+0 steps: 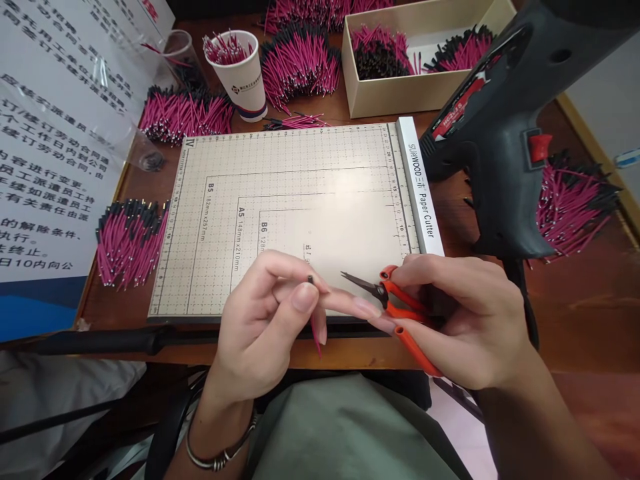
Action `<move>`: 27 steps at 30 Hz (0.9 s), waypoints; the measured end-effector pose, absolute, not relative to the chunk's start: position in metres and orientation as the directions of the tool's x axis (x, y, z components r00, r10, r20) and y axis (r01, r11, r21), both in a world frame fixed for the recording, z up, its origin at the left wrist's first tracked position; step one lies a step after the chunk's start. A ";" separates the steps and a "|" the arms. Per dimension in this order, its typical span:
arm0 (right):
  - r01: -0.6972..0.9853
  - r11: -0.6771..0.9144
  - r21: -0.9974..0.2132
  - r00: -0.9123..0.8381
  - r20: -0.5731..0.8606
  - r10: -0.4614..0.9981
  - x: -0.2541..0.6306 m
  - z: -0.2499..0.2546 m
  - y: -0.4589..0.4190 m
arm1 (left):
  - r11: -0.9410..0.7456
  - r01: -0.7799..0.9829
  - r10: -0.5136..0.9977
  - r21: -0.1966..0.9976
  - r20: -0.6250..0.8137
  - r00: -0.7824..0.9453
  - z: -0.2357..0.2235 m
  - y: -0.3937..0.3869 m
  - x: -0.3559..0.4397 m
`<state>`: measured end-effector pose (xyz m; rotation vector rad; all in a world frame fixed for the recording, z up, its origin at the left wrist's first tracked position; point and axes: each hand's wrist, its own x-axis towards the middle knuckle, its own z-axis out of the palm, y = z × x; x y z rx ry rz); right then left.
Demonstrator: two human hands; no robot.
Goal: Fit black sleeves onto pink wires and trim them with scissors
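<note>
My left hand [270, 313] pinches a short pink wire [316, 331] with a black tip between thumb and fingers, just above the near edge of the paper cutter board [280, 200]. My right hand [460, 320] is closed round small orange-handled snips [395, 310]. The dark blades point left toward the wire's black tip, a short gap away. Both hands hover over the front edge of the wooden table [575, 313].
Piles of pink wires with black tips lie left [131, 241], behind the board [300, 63] and right [570, 203]. A paper cup [240, 73] and a cardboard box [425, 53] hold more. A black glue gun [505, 120] stands at right. A printed sheet [45, 147] lies left.
</note>
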<state>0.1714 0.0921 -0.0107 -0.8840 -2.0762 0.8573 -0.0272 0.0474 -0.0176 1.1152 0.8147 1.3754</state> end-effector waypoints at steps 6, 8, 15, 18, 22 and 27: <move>0.301 0.554 -0.776 -0.511 0.360 0.781 0.170 -0.011 0.094 | -0.176 -0.181 0.983 0.968 0.184 0.029 -0.018 0.048 -0.028; 0.304 0.550 -0.778 -0.510 0.355 0.784 0.169 -0.011 0.093 | -0.179 -0.172 0.982 0.969 0.186 0.023 -0.018 0.048 -0.028; 0.306 0.547 -0.779 -0.507 0.353 0.786 0.172 -0.013 0.090 | -0.144 -0.140 0.986 0.980 0.155 0.066 -0.017 0.049 -0.026; 0.313 0.556 -0.770 -0.509 0.359 0.783 0.172 -0.012 0.090 | -0.148 -0.126 0.987 0.981 0.155 0.051 -0.018 0.050 -0.026; 0.323 0.560 -0.763 -0.509 0.359 0.783 0.171 -0.012 0.091 | -0.153 -0.146 0.988 0.977 0.154 -0.007 -0.018 0.051 -0.025; 0.332 0.559 -0.760 -0.500 0.361 0.787 0.171 -0.015 0.091 | -0.169 -0.154 0.985 0.974 0.164 -0.047 -0.017 0.050 -0.026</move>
